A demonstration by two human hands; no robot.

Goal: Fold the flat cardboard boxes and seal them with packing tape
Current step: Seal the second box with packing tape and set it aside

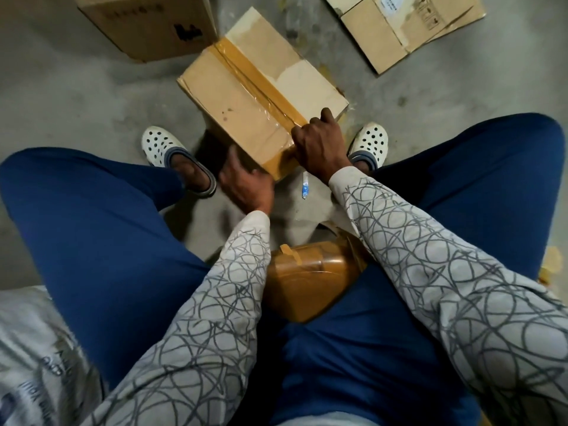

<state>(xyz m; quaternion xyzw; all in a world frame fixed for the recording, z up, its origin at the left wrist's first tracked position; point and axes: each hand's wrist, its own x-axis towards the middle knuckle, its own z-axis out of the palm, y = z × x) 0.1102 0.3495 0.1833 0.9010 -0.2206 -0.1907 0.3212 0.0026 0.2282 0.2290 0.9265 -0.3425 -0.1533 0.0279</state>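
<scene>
Grey concrete floor spreads beneath us as we sit with our knees apart in blue trousers. Closest to us, a roll of packing tape rests between our thighs, brown, with its loose end folded up on top. Beside our left thigh lies a grey printed sack.

Our patterned sleeves reach forward to the cardboard box, which stands on the floor between our feet, tilted so that one corner points back at us. Our left hand is at that near corner, low on the side of the box, fingers loosely spread and touching the cardboard; it is blurred, so we cannot make out the contact any more closely. Our right hand is clenched on the near top edge of the box, fingers curled over it just where the tape strip ends, thumb lying on the top face. The strip runs along the seam across the whole top.

On the floor between our wrists lies a small blue and white tool. White clogs flank the box.

Farther off, a second upright box stands at the far left, and flat cardboard lies at the far right.
</scene>
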